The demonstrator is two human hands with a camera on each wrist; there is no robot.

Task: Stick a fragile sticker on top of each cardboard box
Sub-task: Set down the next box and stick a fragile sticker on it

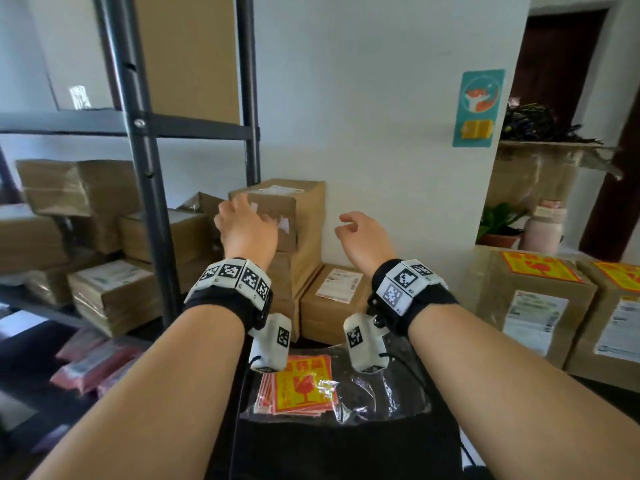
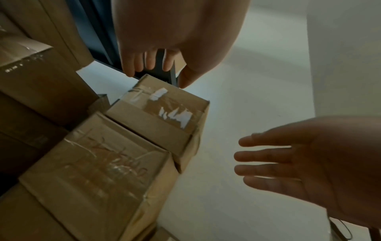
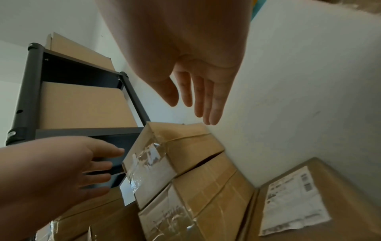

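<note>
- I have both hands out either side of the top box (image 1: 277, 206) of the stack against the wall, presumably to lift it.
- My left hand (image 1: 246, 230) has fingers spread by its near corner, holding nothing.
- My right hand (image 1: 363, 237) is also bare, to the box's right.
- The fragile stickers (image 1: 301, 386) lie below that box, in plastic on the surface.

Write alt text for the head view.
Two bare hands, left and right, reach open toward the top brown cardboard box of a stack against a white wall. A bag of red-and-yellow fragile stickers lies below.
</note>
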